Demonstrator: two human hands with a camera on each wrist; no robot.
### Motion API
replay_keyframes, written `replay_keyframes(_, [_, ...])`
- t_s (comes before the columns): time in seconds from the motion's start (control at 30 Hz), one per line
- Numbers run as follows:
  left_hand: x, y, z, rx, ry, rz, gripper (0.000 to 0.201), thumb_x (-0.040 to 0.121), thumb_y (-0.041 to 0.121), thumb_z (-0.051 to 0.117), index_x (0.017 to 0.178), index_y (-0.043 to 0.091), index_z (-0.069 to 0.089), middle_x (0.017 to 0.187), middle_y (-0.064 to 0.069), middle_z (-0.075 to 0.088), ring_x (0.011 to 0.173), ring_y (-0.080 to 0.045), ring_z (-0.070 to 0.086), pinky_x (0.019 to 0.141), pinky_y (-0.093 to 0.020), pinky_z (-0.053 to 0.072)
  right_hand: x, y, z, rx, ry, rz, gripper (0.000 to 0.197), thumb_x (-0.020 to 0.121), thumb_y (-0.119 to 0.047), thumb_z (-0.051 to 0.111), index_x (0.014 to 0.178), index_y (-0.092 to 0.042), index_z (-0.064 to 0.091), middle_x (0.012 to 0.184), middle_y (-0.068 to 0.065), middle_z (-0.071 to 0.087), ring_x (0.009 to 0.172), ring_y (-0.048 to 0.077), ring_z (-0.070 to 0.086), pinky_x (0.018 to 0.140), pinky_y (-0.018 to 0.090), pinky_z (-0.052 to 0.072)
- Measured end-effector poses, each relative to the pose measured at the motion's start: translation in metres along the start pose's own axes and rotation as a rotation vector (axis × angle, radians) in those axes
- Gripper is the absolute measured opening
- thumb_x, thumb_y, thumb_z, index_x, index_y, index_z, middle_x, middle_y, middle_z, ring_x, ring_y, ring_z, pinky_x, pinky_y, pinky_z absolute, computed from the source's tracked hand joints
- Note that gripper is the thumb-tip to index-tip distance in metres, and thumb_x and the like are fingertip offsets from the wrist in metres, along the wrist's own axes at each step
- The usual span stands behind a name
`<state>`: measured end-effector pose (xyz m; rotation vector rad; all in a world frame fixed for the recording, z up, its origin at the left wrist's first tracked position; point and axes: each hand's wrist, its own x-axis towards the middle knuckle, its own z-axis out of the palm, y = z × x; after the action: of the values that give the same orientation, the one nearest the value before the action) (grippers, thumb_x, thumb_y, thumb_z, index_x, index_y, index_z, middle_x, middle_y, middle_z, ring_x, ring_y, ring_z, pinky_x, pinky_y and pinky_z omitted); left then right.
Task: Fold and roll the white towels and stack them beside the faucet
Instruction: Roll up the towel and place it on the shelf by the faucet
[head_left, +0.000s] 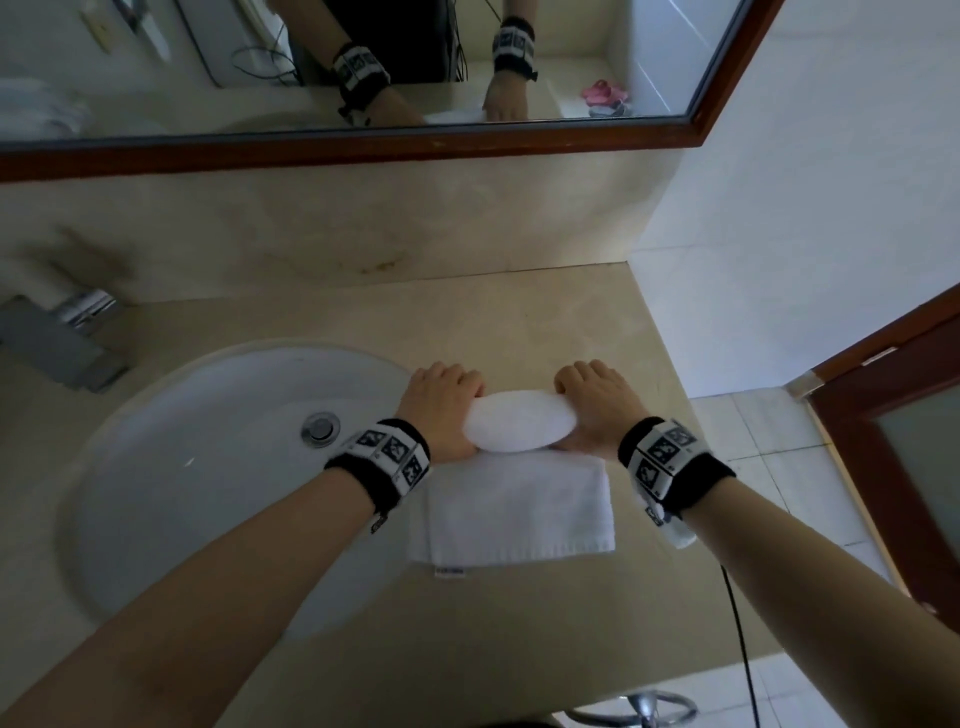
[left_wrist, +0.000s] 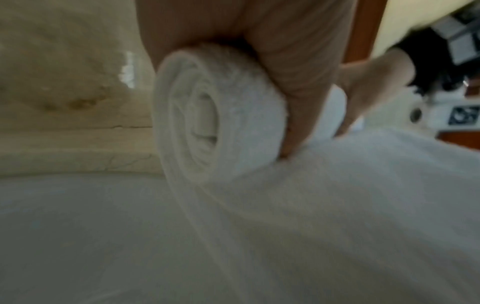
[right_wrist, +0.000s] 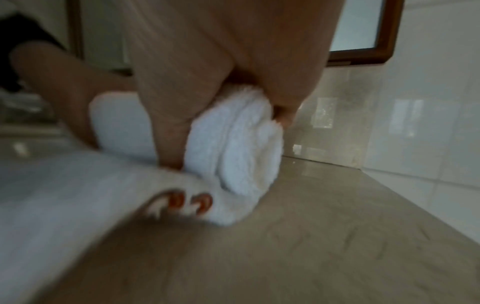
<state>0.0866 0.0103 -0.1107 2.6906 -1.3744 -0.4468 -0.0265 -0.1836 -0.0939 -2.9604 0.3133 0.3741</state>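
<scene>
White terry towel (head_left: 514, 499) lies on the beige stone counter (head_left: 519, 322), just right of the round white basin (head_left: 208, 457). Its far part is wound into a thick cylinder; the near part lies flat, a small label at its front hem. Left hand (head_left: 441, 405) is curled over the roll's left end, right hand (head_left: 597, 405) over the right end. Spiral layers show at both ends. Metal faucet (head_left: 62, 338), blurred, apparently square-bodied, stands far left.
</scene>
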Motion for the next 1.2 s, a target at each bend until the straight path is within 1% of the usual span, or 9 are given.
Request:
replay_keyframes(0.13, [-0.013,0.006,0.006,0.024,0.05,0.059,0.068,0.061,0.068,0.054,0.105,0.017,0.047,0.112,-0.003,0.048,0.111,-0.025,0.044,0.095,-0.037,0.03,-0.02,0.004,0.014,0.036,0.027,-0.067,0.086,0.063,-0.084,0.046,0.107,-0.01,0.05,0.113,0.006,0.049,0.107,0.027,0.046,0.099,0.035,0.033])
replay_keyframes(0.2, [-0.019,0.007,0.007,-0.033,-0.041,0.067,0.065,0.076,0.071,0.036,0.111,0.016,0.042,0.125,-0.004,0.046,0.132,-0.026,0.033,0.108,-0.04,0.02,-0.028,0.003,0.014,0.173,-0.001,-0.086,0.075,0.084,-0.071,0.032,0.116,-0.005,0.047,0.132,0.01,0.045,0.13,0.029,0.036,0.111,0.033,0.024])
replay_keyframes(0.27, [-0.023,0.007,0.001,-0.152,-0.143,0.052,0.047,0.091,0.054,0.043,0.116,0.014,0.041,0.129,-0.006,0.045,0.135,-0.026,0.031,0.111,-0.039,0.019,-0.032,0.004,0.009,0.337,-0.142,-0.053,0.049,0.097,-0.04,0.042,0.129,-0.004,0.039,0.137,0.009,0.042,0.138,0.027,0.029,0.113,0.03,0.021])
replay_keyframes(0.37, [-0.022,0.009,-0.009,-0.302,-0.272,0.031,0.04,0.086,0.04,0.063,0.111,0.015,0.044,0.107,0.0,0.051,0.101,-0.021,0.049,0.094,-0.033,0.034,-0.034,0.009,0.007,0.409,-0.242,0.005,0.03,0.091,-0.03,0.058,0.111,-0.019,0.039,0.12,0.008,0.052,0.109,0.027,0.052,0.089,0.034,0.044])
replay_keyframes(0.5, [-0.018,0.014,-0.012,-0.358,-0.213,0.028,0.06,0.062,0.035,0.085,0.105,0.019,0.047,0.1,0.003,0.05,0.095,-0.019,0.049,0.08,-0.032,0.043,-0.033,0.001,0.002,0.25,-0.221,0.024,0.067,0.073,-0.04,0.076,0.127,-0.02,0.042,0.119,0.0,0.052,0.108,0.021,0.05,0.092,0.031,0.042])
replay_keyframes(0.77, [-0.047,0.019,0.009,0.018,-0.292,0.134,0.092,0.059,0.085,0.046,0.125,0.022,0.041,0.121,-0.001,0.04,0.113,-0.022,0.038,0.1,-0.039,0.031,-0.075,-0.017,0.042,0.029,0.156,-0.213,0.051,0.061,-0.035,0.074,0.099,-0.015,0.047,0.096,0.005,0.052,0.084,0.028,0.051,0.079,0.033,0.037])
replay_keyframes(0.97, [-0.066,0.029,0.004,-0.258,-0.403,0.095,0.062,0.077,0.051,0.069,0.122,0.02,0.041,0.116,-0.002,0.055,0.099,-0.023,0.055,0.084,-0.035,0.047,-0.104,-0.021,0.063,-0.047,0.212,-0.266,0.058,0.069,-0.05,0.068,0.103,-0.009,0.044,0.129,0.022,0.055,0.121,0.038,0.05,0.105,0.049,0.039])
replay_keyframes(1.1, [-0.067,0.043,0.015,-0.114,-0.339,0.168,0.056,0.067,0.047,0.074,0.102,0.022,0.038,0.105,-0.004,0.051,0.092,-0.024,0.049,0.074,-0.034,0.042,-0.108,-0.03,0.047,0.104,0.113,-0.215,0.063,0.075,-0.074,0.049,0.093,-0.013,0.048,0.106,0.01,0.061,0.096,0.03,0.06,0.094,0.042,0.048])
replay_keyframes(1.2, [-0.074,0.052,0.02,0.036,-0.27,0.217,0.055,0.07,0.042,0.069,0.113,0.02,0.042,0.11,-0.006,0.048,0.099,-0.026,0.047,0.076,-0.034,0.038,-0.103,-0.037,0.035,0.156,-0.036,-0.137,0.08,0.063,-0.07,0.068,0.115,-0.013,0.047,0.112,0.004,0.054,0.097,0.026,0.054,0.094,0.04,0.046])
